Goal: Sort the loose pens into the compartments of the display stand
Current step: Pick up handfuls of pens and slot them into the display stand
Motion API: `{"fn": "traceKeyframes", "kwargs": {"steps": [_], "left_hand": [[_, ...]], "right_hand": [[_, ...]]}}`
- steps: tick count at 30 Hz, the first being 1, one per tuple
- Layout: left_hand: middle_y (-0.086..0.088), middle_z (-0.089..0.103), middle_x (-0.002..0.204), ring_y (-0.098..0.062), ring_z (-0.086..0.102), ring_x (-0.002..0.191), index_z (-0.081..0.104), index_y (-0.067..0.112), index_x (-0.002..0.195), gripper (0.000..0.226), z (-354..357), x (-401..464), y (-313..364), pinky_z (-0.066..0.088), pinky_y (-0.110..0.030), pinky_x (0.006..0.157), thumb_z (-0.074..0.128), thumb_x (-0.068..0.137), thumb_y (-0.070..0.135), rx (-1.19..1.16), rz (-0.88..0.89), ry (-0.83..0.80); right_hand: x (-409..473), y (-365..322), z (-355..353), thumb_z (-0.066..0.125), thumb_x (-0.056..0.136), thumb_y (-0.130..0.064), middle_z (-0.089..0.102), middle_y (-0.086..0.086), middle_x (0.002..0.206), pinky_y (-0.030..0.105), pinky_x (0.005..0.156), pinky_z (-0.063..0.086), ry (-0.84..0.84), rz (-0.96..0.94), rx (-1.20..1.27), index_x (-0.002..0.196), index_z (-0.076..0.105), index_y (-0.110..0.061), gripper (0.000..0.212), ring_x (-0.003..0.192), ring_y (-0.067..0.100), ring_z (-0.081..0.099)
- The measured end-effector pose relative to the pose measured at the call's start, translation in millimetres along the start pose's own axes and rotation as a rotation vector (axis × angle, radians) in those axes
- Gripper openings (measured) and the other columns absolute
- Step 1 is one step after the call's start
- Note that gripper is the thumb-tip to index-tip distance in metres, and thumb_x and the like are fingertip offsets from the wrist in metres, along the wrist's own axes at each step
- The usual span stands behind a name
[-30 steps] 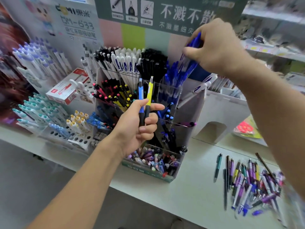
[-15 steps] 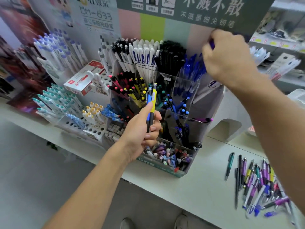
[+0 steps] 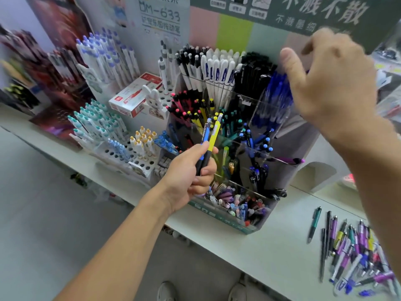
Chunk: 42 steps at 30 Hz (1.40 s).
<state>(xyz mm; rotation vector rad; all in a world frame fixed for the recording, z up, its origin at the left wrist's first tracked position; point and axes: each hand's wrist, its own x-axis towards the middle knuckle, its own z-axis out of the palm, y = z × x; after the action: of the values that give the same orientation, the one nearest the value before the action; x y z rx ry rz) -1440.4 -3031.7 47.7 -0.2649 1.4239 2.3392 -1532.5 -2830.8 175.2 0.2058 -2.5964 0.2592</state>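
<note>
Across the frame's centre we face the clear acrylic tiered display stand (image 3: pixel 269 135), well stocked by colour. At lower right a heap of loose purple, blue and yellow pens (image 3: pixel 355 253) waits on the white counter (image 3: pixel 249 253). Our right hand (image 3: pixel 332 83), upper right, hangs relaxed with fingers loosely spread over the blue compartment. Our left hand (image 3: pixel 191 177), centre, pinches a blue pen (image 3: pixel 205 137) and a yellow pen (image 3: pixel 214 135) together; dropping both at once could misfile one.

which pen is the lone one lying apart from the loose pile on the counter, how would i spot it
Start at the clear display stand on the white counter and look right to the heap of loose pens. Left of that heap, lying by itself, is a dark green pen. It touches no other pen, while the rest overlap.
</note>
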Motion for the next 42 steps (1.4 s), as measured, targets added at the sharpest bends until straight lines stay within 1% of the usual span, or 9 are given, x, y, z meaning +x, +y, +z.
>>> {"fn": "traceKeyframes", "kwargs": {"steps": [3,8,12,16,20,25,31,36,42], "left_hand": [[0.003,0.031,0.060,-0.008,0.018,0.044,0.052,0.015,0.099,0.026,-4,-2,2,0.010,-0.020,0.039,0.037,0.108,0.035,0.039,0.013,-0.037],[0.003,0.034,0.061,-0.005,0.018,0.043,0.057,0.017,0.102,0.027,-17,-5,6,0.013,-0.015,0.036,0.039,0.107,0.036,0.070,0.036,-0.050],[0.002,0.046,0.069,-0.007,0.020,0.045,0.064,0.019,0.115,0.030,-36,-4,3,0.016,-0.015,0.036,0.040,0.107,0.035,0.128,0.088,0.105],[0.001,0.045,0.067,-0.008,0.018,0.045,0.063,0.012,0.114,0.038,-54,-5,2,0.014,-0.017,0.036,0.032,0.108,0.034,0.030,0.060,0.200],[-0.001,0.044,0.065,-0.007,0.021,0.044,0.060,0.006,0.111,0.037,-56,-1,6,0.013,-0.018,0.036,0.029,0.107,0.024,-0.019,0.044,0.185],[-0.004,0.053,0.066,-0.008,0.025,0.042,0.052,0.009,0.114,0.021,-49,6,8,0.017,-0.017,0.036,0.033,0.108,0.016,0.079,0.097,0.202],[0.002,0.060,0.080,-0.010,0.042,0.055,0.060,0.017,0.104,0.010,-44,15,3,0.033,-0.018,0.042,0.052,0.103,0.011,0.180,0.205,0.259],[0.005,0.068,0.085,-0.009,0.056,0.071,0.073,0.022,0.101,0.016,-25,17,9,0.047,-0.019,0.059,0.066,0.094,0.009,0.146,0.323,0.194],[0.006,0.074,0.082,-0.005,0.063,0.070,0.076,0.016,0.097,0.017,29,34,27,0.047,-0.016,0.064,0.078,0.083,0.007,0.411,0.476,0.061]], "right_hand": [[-18,-33,14,0.057,0.097,-0.052,0.070,0.007,0.079,0.037,0.068,0.052,-0.286,-0.065,0.312,0.089,0.073,-0.012,0.043,0.070,0.024,0.064],[-27,-54,57,0.064,0.099,-0.021,0.060,0.005,0.064,0.022,0.045,0.046,-0.729,0.230,0.941,0.085,0.069,-0.004,0.023,0.050,0.011,0.056],[-12,-55,54,0.062,0.100,-0.014,0.066,0.006,0.067,0.022,0.047,0.051,-0.355,0.146,1.020,0.084,0.068,-0.008,0.018,0.053,0.013,0.064],[11,-51,57,0.061,0.096,-0.025,0.070,0.001,0.073,0.026,0.055,0.053,0.026,-0.043,0.688,0.088,0.072,-0.011,0.019,0.061,0.014,0.068],[12,-64,81,0.062,0.093,-0.024,0.068,0.001,0.075,0.017,0.065,0.050,-0.108,-0.171,0.470,0.085,0.073,-0.012,0.018,0.063,0.007,0.059],[23,-69,90,0.069,0.089,-0.022,0.071,0.004,0.078,0.045,0.093,0.054,-0.246,-0.195,0.380,0.087,0.075,-0.012,0.012,0.078,0.025,0.066],[14,-70,98,0.078,0.088,-0.026,0.073,0.001,0.082,0.037,0.082,0.059,-0.535,-0.252,0.229,0.093,0.081,-0.017,0.011,0.080,0.019,0.069],[2,-30,54,0.062,0.100,-0.027,0.063,0.000,0.066,0.020,0.041,0.038,-0.456,0.079,0.912,0.096,0.076,-0.003,0.028,0.049,0.010,0.047],[-39,28,18,0.069,0.085,-0.025,0.062,0.007,0.070,0.017,0.041,0.038,-0.644,0.260,1.244,0.104,0.072,-0.006,0.027,0.049,0.012,0.051]]}}
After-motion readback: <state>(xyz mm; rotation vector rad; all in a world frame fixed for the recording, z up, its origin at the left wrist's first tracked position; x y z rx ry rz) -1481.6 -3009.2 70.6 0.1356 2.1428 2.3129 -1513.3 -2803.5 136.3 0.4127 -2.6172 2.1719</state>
